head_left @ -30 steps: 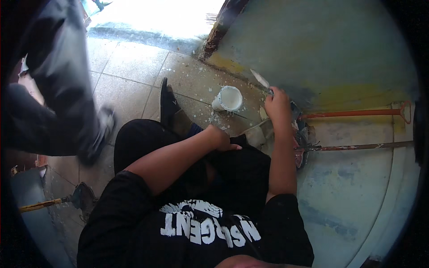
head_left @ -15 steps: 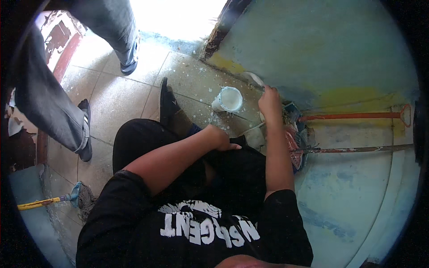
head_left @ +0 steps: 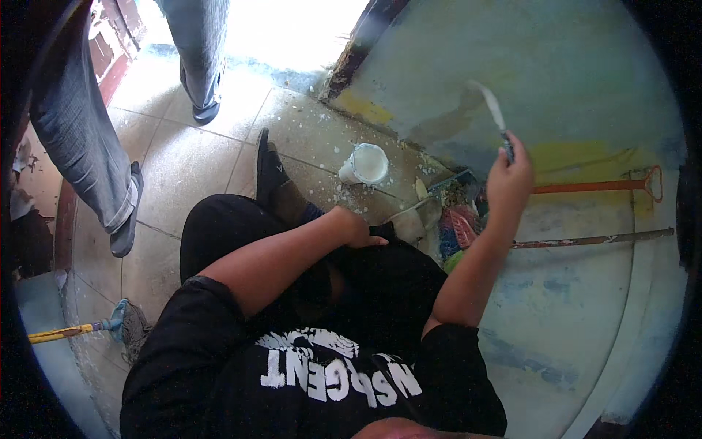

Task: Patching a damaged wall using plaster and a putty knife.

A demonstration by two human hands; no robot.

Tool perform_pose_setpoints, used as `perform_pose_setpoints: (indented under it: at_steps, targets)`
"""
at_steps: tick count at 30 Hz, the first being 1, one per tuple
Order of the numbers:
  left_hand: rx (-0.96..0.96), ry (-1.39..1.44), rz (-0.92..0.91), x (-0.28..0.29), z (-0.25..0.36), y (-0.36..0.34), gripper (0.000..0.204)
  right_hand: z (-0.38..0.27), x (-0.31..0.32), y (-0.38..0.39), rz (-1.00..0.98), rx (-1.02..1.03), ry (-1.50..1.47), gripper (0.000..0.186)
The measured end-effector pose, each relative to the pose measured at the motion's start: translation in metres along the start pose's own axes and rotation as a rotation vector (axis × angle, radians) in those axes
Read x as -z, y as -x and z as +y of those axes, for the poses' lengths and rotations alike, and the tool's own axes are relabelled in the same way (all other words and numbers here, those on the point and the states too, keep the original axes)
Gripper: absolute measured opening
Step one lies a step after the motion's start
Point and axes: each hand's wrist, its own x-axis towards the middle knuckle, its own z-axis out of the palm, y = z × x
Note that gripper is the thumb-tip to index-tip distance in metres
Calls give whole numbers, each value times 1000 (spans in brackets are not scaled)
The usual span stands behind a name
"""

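My right hand (head_left: 511, 172) is closed round the dark handle of a paintbrush (head_left: 493, 110). Its slim white head is against or close to the pale green wall (head_left: 563, 66); I cannot tell whether it touches. A darker, wet-looking streak (head_left: 446, 124) runs along the wall to the left of the brush head. My left hand (head_left: 355, 228) rests on my black-trousered leg, holding nothing visible. One digit is stretched out there, while the other fingers are mostly hidden. Beyond my legs, a white tub (head_left: 365, 164) with white paint in it stands on the spattered tile floor.
Beside my right forearm lies a heap of rubbish (head_left: 461, 216) with an orange-handled tool (head_left: 596, 187) and a long pole (head_left: 599, 240). Another person's legs (head_left: 84, 146) stand at left. A mop (head_left: 130, 329) lies at lower left. A bright doorway (head_left: 292, 29) opens ahead.
My right hand has moved up and right, carrying the paintbrush from the wall's foot to higher on the wall. My left hand stays put. The other person's legs have shifted slightly.
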Motion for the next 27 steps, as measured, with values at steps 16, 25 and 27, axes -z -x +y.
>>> perform_pose_setpoints:
  at_steps: [16,25,27]
  targets:
    - [-96,-28,399,-22,-8,-12,92,24,-59,17,51,95,-6,48]
    - [10,25,-173,25,13,19,86,1,-100,53,-593,-199,114,58]
    - [-105,-50,74,17,21,23,77,5,-106,60,-628,-215,126,58]
